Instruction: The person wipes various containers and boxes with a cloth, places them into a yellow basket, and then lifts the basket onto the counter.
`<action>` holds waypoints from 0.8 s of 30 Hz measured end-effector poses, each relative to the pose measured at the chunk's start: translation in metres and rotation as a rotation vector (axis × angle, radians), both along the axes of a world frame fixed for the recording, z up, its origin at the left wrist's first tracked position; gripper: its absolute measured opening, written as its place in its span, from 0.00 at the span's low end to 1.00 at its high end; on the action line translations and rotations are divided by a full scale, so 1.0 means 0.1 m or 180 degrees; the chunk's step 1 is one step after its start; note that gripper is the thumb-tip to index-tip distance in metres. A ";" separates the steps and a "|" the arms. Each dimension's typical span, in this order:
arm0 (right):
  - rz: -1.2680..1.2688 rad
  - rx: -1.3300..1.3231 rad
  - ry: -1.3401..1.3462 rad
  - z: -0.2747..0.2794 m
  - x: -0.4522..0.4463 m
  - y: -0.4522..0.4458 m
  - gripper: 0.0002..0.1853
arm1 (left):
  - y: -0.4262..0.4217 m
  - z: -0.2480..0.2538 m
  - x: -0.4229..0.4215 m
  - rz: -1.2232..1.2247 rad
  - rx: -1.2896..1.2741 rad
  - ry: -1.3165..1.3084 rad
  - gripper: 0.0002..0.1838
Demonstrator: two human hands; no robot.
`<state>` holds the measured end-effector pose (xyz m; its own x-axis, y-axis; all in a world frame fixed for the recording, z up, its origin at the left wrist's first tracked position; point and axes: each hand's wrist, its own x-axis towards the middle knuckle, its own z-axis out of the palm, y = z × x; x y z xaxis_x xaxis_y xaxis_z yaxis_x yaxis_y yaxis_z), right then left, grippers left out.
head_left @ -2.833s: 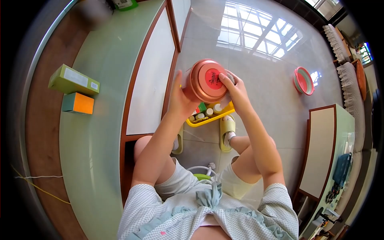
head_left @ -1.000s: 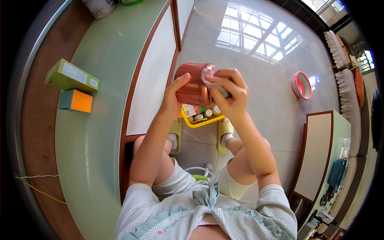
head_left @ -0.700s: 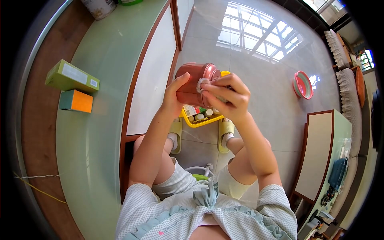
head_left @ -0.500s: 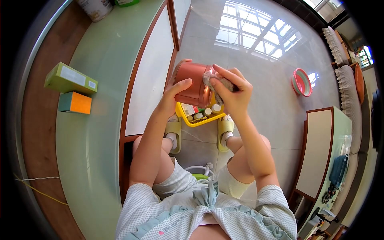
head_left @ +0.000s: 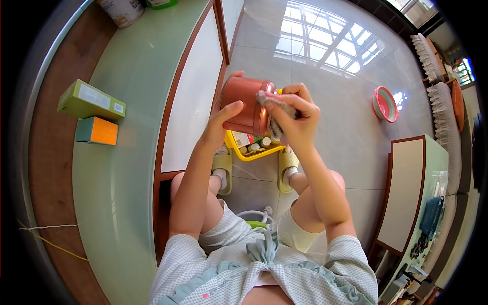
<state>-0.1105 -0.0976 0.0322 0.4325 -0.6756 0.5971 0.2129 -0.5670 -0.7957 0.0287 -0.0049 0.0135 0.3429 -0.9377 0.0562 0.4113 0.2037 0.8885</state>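
My left hand [head_left: 222, 118] is wrapped around a copper-red canister [head_left: 245, 104], which lies sideways in the air with its rimmed end toward the right. A grey fuzzy cloth [head_left: 278, 119] is pinched in my right hand [head_left: 300, 116] and touches the canister's rim. Whether that end has a lid on cannot be made out. Below the canister, a yellow basket [head_left: 252, 156] on the floor holds several small bottles and boxes; the canister and my hands hide part of it.
At left a pale green cabinet top [head_left: 132, 168] carries a green box [head_left: 94, 99], an orange and teal box [head_left: 99, 130] and a tin [head_left: 122, 11]. A pink basin [head_left: 385, 104] sits on the grey floor at right, near another cabinet [head_left: 401, 193].
My right hand has shifted the cloth slightly along the canister's rim, and its fingers have curled more. The canister stays in my left hand in nearly the same place.
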 end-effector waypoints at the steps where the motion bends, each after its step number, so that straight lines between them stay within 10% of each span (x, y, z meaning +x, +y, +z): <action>1: 0.0026 0.0347 -0.0007 0.00 0.01 -0.03 0.09 | 0.01 0.00 0.00 -0.0041 -0.0029 -0.0093 0.37; 10: 0.0412 0.2495 -0.0042 0.05 0.02 -0.13 0.08 | 0.03 -0.05 0.03 -0.0052 -0.0211 -0.0396 0.38; 24: 0.0739 0.3193 0.0103 0.11 -0.06 -0.33 0.08 | -0.13 -0.18 -0.17 0.0022 -0.0820 0.0953 0.38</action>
<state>-0.1165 -0.1305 0.0430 0.6218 -0.7545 -0.2097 0.2025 0.4137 -0.8876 0.0122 -0.0175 -0.0046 0.3860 -0.9035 0.1860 0.6423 0.4080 0.6488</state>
